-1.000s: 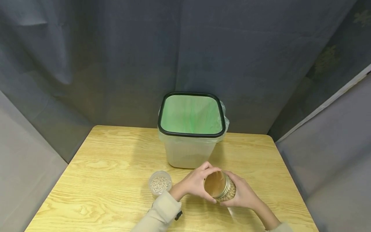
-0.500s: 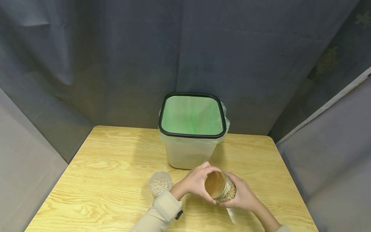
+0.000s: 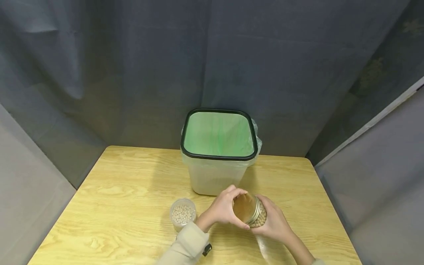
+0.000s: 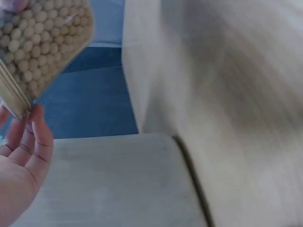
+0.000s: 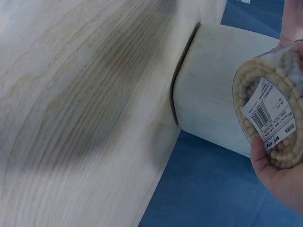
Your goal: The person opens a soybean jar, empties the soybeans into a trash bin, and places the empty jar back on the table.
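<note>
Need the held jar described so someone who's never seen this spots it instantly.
Start at the black-rimmed bin toward the back of the wooden table. In front of it, slightly right, the left hand and right hand hold a jar of beans. Unlike the clear tub standing at its left, it is tilted, showing a gold band and barcode label.

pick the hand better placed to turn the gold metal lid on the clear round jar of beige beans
Probably the left hand: it curves round the lid, while the right hand grips the jar near its labelled base.
</note>
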A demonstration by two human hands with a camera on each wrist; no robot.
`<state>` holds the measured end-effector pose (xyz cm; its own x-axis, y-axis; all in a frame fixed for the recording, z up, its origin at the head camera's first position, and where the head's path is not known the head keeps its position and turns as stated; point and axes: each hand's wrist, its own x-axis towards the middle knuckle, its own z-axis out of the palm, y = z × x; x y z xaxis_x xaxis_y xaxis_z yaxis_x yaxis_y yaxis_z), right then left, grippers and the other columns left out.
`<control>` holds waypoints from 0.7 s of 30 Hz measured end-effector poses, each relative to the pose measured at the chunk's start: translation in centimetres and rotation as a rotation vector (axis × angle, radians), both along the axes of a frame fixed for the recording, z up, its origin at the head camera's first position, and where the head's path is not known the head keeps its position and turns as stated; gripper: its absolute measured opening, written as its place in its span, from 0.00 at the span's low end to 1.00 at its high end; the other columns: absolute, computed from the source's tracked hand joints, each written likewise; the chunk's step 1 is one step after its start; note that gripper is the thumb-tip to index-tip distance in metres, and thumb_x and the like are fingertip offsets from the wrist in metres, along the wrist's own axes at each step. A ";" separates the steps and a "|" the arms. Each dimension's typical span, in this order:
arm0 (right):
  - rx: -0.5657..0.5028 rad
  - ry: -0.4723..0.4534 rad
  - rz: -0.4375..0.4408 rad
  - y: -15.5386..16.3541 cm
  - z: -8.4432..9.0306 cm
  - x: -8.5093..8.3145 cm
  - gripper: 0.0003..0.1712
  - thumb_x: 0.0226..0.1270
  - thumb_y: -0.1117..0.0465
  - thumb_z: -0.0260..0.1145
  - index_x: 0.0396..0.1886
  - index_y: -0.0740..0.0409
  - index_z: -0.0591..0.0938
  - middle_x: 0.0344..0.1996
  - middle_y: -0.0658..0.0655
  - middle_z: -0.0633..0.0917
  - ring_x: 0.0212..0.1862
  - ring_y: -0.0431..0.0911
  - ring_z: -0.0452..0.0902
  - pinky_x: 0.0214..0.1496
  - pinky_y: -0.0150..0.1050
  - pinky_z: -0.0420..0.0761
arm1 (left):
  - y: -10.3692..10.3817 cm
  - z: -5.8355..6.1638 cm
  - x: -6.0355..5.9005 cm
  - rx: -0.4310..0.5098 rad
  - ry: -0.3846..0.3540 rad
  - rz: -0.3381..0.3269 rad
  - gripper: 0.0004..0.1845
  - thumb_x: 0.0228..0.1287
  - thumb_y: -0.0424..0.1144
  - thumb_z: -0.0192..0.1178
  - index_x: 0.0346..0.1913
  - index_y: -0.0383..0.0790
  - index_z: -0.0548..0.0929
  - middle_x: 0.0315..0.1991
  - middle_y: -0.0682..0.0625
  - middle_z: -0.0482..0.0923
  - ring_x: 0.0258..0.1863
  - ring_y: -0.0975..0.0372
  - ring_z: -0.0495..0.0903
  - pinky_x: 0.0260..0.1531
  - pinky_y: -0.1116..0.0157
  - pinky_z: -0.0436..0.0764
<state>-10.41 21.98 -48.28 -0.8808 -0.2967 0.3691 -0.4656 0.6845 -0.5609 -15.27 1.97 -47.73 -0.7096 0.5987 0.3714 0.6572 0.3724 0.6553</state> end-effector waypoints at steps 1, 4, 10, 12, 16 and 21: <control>0.005 0.006 -0.005 -0.1 0.1 -0.1 0.53 0.24 0.53 0.81 0.56 0.64 0.69 0.47 0.59 0.77 0.46 0.54 0.75 0.43 0.51 0.77 | -0.1 0.1 0.0 0.008 -0.007 0.014 0.47 0.19 0.55 0.79 0.52 0.46 0.73 0.37 0.55 0.67 0.34 0.68 0.69 0.34 0.78 0.70; 0.020 0.015 -0.006 -0.3 0.3 -0.2 0.54 0.23 0.53 0.80 0.56 0.65 0.68 0.48 0.60 0.77 0.46 0.55 0.75 0.44 0.52 0.76 | -0.2 0.4 0.1 0.002 -0.018 0.049 0.48 0.18 0.56 0.78 0.53 0.46 0.73 0.36 0.56 0.67 0.33 0.68 0.68 0.32 0.78 0.70; 0.046 0.029 -0.002 -0.1 0.6 -0.6 0.55 0.24 0.51 0.80 0.57 0.64 0.67 0.49 0.61 0.76 0.47 0.55 0.74 0.44 0.52 0.76 | -0.3 0.1 0.4 0.085 -0.098 0.027 0.49 0.25 0.52 0.78 0.59 0.43 0.70 0.41 0.54 0.68 0.35 0.67 0.68 0.32 0.75 0.72; 0.048 0.046 0.008 0.1 0.8 -0.7 0.55 0.23 0.52 0.81 0.57 0.64 0.68 0.48 0.60 0.76 0.47 0.54 0.74 0.44 0.51 0.77 | -0.4 -0.2 0.4 0.169 -0.150 -0.030 0.50 0.30 0.45 0.78 0.63 0.42 0.66 0.49 0.50 0.67 0.41 0.64 0.69 0.35 0.72 0.74; 0.051 0.068 0.025 0.5 1.1 -0.7 0.55 0.21 0.54 0.81 0.57 0.64 0.68 0.48 0.60 0.76 0.46 0.54 0.74 0.44 0.51 0.77 | -0.9 0.3 0.9 0.350 -0.236 -0.188 0.50 0.35 0.28 0.74 0.66 0.33 0.59 0.64 0.40 0.57 0.60 0.53 0.63 0.52 0.61 0.72; 0.055 0.073 0.041 0.9 1.3 -0.6 0.55 0.20 0.55 0.81 0.57 0.64 0.68 0.47 0.60 0.76 0.46 0.54 0.75 0.43 0.52 0.77 | -1.1 2.0 1.5 0.421 -0.253 -0.323 0.46 0.37 0.21 0.70 0.63 0.22 0.59 0.65 0.31 0.54 0.64 0.48 0.57 0.57 0.52 0.64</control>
